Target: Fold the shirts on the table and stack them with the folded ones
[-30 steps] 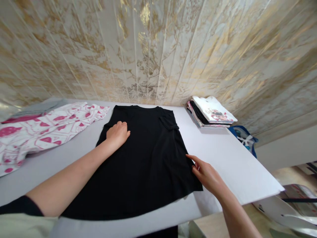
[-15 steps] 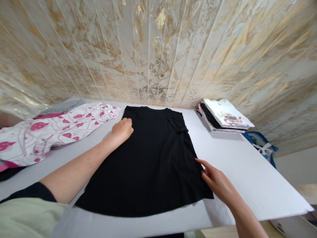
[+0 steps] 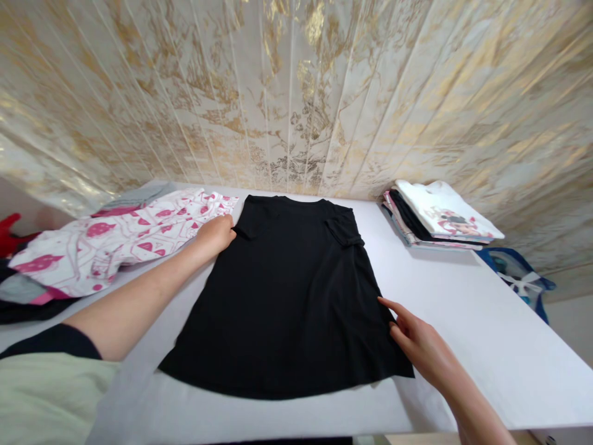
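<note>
A black short-sleeved T-shirt [image 3: 287, 296] lies spread on the white table, neck end toward the wall and hem toward me. Its two sleeves are turned inward over the body. At the edge of the left sleeve, my left hand [image 3: 217, 235] is closed, with the fingertips gripping the cloth. My right hand [image 3: 419, 340] rests at the shirt's right side edge near the hem. Its index finger is stretched out and touches the fabric, with the thumb apart from it.
A heap of clothes with a white and pink printed garment [image 3: 125, 238] on top lies at the left. Folded clothes [image 3: 445, 213] are stacked at the back right. A blue-edged bag [image 3: 521, 278] is beyond the table's right edge. The patterned wall [image 3: 296, 93] rises behind.
My left hand has moved outward to the left, off the shirt's body, and the left sleeve now shows folded inward. The right hand stays at the side edge. The view has shifted slightly.
</note>
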`<state>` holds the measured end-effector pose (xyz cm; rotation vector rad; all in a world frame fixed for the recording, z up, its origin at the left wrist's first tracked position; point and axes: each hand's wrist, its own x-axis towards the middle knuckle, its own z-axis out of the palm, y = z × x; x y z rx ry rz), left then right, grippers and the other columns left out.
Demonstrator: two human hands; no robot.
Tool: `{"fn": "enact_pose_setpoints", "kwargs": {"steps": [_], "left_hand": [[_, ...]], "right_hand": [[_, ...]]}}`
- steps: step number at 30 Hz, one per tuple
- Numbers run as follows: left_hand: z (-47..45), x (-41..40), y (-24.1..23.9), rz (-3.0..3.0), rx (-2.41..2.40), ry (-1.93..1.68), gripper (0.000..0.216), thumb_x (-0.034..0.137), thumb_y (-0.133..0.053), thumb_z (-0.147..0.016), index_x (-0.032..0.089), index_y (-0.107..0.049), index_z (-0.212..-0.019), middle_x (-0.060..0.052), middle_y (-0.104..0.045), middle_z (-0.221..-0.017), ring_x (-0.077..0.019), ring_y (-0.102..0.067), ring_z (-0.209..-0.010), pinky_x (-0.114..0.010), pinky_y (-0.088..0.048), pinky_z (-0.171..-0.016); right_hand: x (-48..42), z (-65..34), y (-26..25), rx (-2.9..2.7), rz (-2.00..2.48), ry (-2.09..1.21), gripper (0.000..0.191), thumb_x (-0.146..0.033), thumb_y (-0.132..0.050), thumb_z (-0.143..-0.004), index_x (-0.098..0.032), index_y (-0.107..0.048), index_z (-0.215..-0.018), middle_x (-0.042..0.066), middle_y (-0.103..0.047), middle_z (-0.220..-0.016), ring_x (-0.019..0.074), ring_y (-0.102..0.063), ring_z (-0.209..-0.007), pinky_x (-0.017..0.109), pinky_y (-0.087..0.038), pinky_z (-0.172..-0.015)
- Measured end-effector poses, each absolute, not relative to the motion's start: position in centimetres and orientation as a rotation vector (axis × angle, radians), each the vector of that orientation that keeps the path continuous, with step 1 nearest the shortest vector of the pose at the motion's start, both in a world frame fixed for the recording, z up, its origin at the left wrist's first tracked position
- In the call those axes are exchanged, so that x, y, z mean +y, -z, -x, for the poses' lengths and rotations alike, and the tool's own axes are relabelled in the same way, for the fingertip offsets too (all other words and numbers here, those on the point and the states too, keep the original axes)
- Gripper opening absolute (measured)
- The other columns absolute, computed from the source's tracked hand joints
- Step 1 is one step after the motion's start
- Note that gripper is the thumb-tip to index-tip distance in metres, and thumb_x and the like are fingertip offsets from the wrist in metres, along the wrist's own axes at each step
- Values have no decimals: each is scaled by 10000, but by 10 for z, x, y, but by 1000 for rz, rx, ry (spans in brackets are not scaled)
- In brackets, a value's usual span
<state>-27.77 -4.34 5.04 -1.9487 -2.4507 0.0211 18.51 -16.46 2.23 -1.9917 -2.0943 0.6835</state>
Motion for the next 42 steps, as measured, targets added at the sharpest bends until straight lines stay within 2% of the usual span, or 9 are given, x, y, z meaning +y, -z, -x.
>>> {"fn": "enact_pose_setpoints", "kwargs": {"steps": [7, 14, 18, 23, 30, 37, 42], "left_hand": [[299, -41, -50, 1769, -2623, 80, 225, 285, -510, -797, 191, -602, -980, -103, -697, -1009, -282, -644, -938, -303, -427, -677], [293, -53, -49, 1862, -2548, 129, 209, 294, -501, -827, 188, -550, -1001, -78, -675, -1010, -231, -627, -886, -275, -416, -672], [286, -61, -48, 1964, -2490, 42, 221, 387, -515, -844, 177, -577, -874, -79, -671, -984, -220, -606, -847, -263, -398, -649], [284, -58, -47, 2012, -2564, -54, 109, 284, -548, -804, 186, -589, -784, -23, -671, -815, -184, -595, -757, -233, -360, -593], [292, -51, -50, 2037, -2661, -62, 120, 290, -569, -753, 180, -603, -721, 5, -638, -649, -181, -584, -696, -240, -364, -601], [293, -52, -56, 2086, -2693, -174, 79, 252, -573, -661, 202, -589, -602, -15, -631, -618, -205, -622, -679, -261, -389, -590], [288, -51, -62, 2086, -2651, -145, 64, 268, -573, -632, 218, -551, -664, -13, -621, -645, -223, -620, -706, -268, -372, -577]], "right_hand": [[-165, -186, -22, -2105, 1972, -704, 599, -362, -360, -812, -241, -495, -1383, -34, -488, -590, 182, -521, -553, 281, -363, -556], [-166, -182, -25, -2066, 1974, -689, 565, -331, -373, -817, -248, -527, -1354, -33, -509, -595, 174, -521, -551, 271, -359, -550], [-167, -178, -29, -2067, 1988, -667, 541, -304, -370, -834, -254, -528, -1349, -29, -535, -623, 168, -526, -569, 270, -363, -570], [-169, -177, -29, -2061, 1996, -613, 527, -275, -388, -837, -271, -536, -1343, -28, -568, -640, 157, -536, -574, 259, -357, -566], [-170, -180, -27, -2069, 1994, -618, 532, -295, -381, -840, -282, -526, -1352, -30, -564, -646, 163, -550, -586, 265, -370, -573], [-168, -184, -22, -2059, 1971, -641, 537, -350, -389, -831, -267, -539, -1340, -28, -542, -604, 170, -527, -536, 264, -360, -531], [-167, -184, -20, -2057, 1970, -651, 546, -374, -370, -834, -264, -529, -1344, -28, -521, -596, 176, -519, -535, 274, -359, -536]]}}
